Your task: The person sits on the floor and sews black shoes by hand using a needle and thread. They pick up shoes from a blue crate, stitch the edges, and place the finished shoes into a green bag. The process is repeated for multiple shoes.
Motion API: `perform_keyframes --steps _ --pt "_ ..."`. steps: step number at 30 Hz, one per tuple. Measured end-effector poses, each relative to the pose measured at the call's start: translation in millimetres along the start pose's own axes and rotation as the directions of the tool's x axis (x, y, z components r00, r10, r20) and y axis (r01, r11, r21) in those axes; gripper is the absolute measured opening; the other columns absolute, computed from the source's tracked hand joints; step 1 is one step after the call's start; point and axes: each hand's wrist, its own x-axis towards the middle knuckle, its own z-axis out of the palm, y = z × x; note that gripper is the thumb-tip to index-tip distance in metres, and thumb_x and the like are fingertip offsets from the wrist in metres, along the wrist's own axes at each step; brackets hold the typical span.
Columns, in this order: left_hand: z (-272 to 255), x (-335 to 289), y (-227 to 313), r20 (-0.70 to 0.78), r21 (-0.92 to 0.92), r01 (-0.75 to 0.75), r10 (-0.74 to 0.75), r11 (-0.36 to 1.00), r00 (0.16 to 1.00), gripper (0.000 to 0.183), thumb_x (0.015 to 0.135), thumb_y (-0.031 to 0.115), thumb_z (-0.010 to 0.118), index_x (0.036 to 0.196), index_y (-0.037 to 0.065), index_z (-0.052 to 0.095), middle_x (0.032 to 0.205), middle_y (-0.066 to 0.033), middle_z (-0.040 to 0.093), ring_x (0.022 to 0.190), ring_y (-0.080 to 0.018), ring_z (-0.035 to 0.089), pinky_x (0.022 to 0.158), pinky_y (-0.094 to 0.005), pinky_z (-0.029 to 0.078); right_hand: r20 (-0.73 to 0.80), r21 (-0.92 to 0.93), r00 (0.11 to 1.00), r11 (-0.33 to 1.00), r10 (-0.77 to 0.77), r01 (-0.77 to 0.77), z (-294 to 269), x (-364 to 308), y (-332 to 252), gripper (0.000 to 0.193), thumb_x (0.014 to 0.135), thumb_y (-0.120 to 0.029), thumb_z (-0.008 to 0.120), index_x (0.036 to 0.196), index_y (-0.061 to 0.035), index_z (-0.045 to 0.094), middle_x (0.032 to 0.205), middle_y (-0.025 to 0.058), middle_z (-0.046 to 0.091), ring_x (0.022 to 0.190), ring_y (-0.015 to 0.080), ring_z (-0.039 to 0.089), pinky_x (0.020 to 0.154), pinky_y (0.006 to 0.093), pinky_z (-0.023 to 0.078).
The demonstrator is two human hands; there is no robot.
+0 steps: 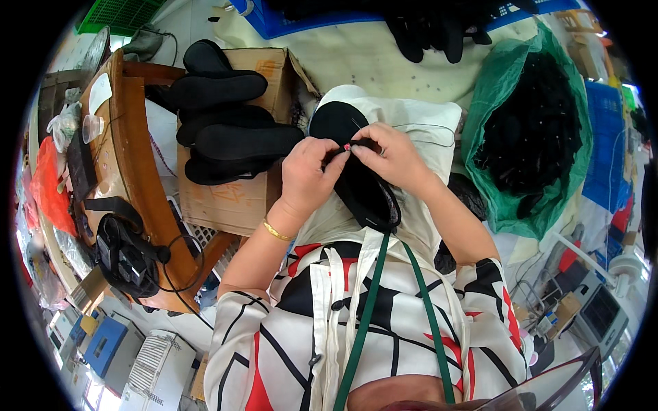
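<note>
Upper left: black shoes (243, 142) lie stacked on a cardboard box (223, 209); its inside is hidden. Centre: left hand (312, 168) pinches narrowly at a black shoe (365, 192) lying over white cloth (439, 118); fingertips partly cover a small red bit (347, 147). Right hand (394, 159) pinches there too. Right: green sack (492, 89) holds dark pieces (531, 130), shapes hard to make out.

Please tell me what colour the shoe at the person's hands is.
The shoe is black; it shows best in the head view.
</note>
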Motion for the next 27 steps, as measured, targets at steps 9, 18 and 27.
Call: perform_keyframes --steps 9,18,27 --pt "-4 16 1 -0.024 -0.074 0.167 -0.169 0.983 0.985 0.017 0.085 0.015 0.072 0.095 0.004 0.065 0.084 -0.0077 0.06 0.067 -0.0195 0.057 0.06 -0.0313 0.048 0.037 -0.192 0.999 0.981 -0.009 0.016 -4 -19 2 0.027 0.085 -0.026 0.07 0.079 -0.0017 0.06 0.075 0.0134 0.059 0.071 0.0319 0.059 0.063 0.041 0.047" --pt "0 11 22 0.094 0.3 -0.12 0.096 0.946 0.991 0.032 0.079 0.02 0.074 0.105 0.006 0.061 0.099 -0.0097 0.059 0.088 -0.0298 0.062 0.068 -0.0386 0.054 -0.338 -0.678 0.834 0.727 -0.436 0.106 -24 -21 -6 0.02 0.082 -0.017 0.069 0.073 -0.0034 0.058 0.068 0.0086 0.055 0.067 0.0285 0.059 0.06 0.0384 0.048" --pt "14 15 16 0.067 0.534 -0.135 0.117 0.835 0.991 0.031 0.073 0.02 0.075 0.098 0.006 0.062 0.087 -0.0094 0.058 0.078 -0.0281 0.063 0.062 -0.037 0.054 -0.332 0.938 0.924 0.168 0.191 0.302 40 -1 -15 0.021 0.102 -0.021 0.05 0.088 -0.0055 0.054 0.084 0.0049 0.054 0.078 0.0177 0.055 0.088 0.0386 0.051"
